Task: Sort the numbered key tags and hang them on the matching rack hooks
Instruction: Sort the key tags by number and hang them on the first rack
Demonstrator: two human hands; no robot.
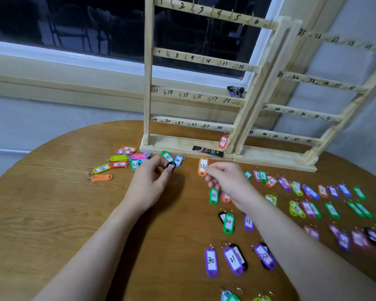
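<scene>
The right hand (223, 178) pinches an orange key tag marked 12 (202, 166) just before the rack (195, 61) base near the table's (52, 213) far edge; the left hand (152, 181) pinches a black tag (170, 167) beside the unsorted heap. Juggling two tags at once risks a mix-up, and a fumbled one could drop into the sorted rows at the right edge and scatter them.

Tags (228, 222) on table (52, 213) before rack (193, 94)
</scene>
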